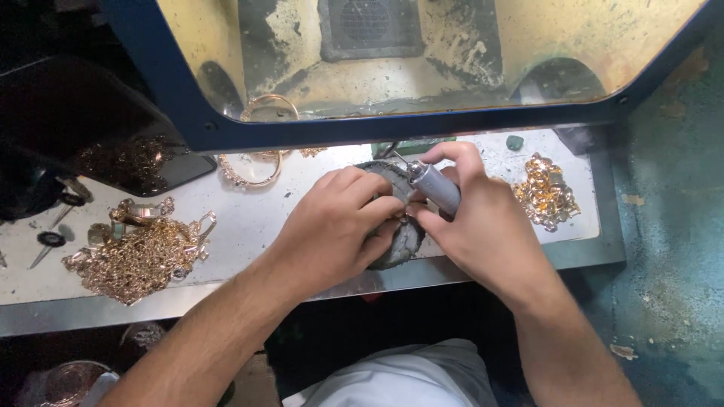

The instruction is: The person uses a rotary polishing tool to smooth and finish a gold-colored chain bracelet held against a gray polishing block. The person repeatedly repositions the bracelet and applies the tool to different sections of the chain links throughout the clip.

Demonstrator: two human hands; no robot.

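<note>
On a scuffed white bench point(249, 226) under a stained shield, the left hand point(335, 226) clamps a dark round block point(403, 237); the right hand point(475, 218) grips a grey handpiece point(436, 187), apparently touching it.

The tool point(436, 188) in the right hand point(483, 226) is smooth, matt grey metal. Under the left hand point(332, 226), a block point(403, 241) looks rough, dull grey. Left of it, chains point(139, 256) gleam glossy gold on the scuffed matt bench point(249, 218).

A heap of gold chains point(139, 256) lies at the bench's left, a bangle point(250, 169) behind, a smaller gold pile point(545, 194) at right, small burrs point(51, 240) beside a dark tray point(90, 128)
</note>
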